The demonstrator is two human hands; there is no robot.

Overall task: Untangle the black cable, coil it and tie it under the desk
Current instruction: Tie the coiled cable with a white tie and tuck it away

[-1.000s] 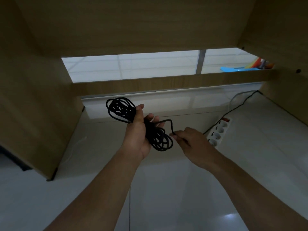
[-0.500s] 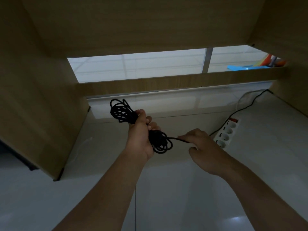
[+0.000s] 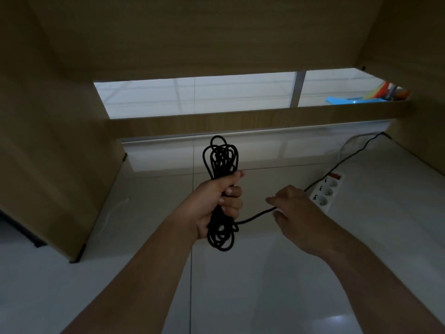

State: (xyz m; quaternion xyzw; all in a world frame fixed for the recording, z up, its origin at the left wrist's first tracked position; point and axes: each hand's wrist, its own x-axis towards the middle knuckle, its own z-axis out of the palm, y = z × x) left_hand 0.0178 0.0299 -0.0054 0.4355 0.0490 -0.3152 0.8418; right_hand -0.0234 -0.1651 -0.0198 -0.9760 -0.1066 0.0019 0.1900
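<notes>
- My left hand (image 3: 216, 203) grips the coiled black cable (image 3: 221, 160) round its middle, now upright, held up under the desk (image 3: 216, 32).
- My right hand (image 3: 296, 210) pinches the free tail (image 3: 255, 216), pulled further right than a second ago.
- Coiling looks done; wrapping the tail should come next.

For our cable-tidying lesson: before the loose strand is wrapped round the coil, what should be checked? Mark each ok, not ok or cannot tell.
1. Left hand grips the black cable coil at its middle: ok.
2. Loops gathered in one bundle: ok.
3. Right hand pinches the loose strand: ok.
4. Strand's remaining length past the right hand: cannot tell, hidden.
5. Coil tied: not ok.
</notes>
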